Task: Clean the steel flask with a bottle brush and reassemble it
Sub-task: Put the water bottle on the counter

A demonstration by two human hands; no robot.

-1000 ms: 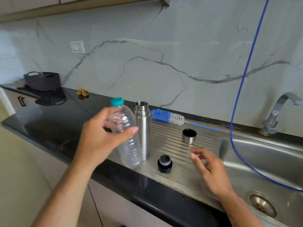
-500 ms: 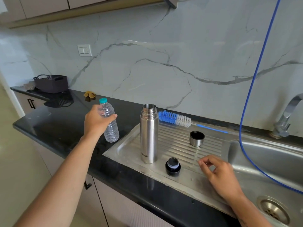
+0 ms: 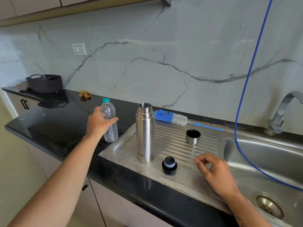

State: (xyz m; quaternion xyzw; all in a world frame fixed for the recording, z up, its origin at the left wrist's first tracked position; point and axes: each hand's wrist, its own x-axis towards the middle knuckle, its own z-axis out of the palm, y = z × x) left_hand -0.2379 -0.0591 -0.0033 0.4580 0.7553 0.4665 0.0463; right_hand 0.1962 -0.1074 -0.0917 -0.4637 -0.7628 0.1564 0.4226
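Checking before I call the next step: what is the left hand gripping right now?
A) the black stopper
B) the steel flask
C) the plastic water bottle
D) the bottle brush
C: the left hand wraps around the plastic water bottle standing on the black counter, while the steel flask, bottle brush and black stopper sit untouched on the drainboard.

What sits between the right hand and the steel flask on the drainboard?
In the head view, the black stopper stands on the ribbed drainboard between the right hand and the steel flask, touching neither.
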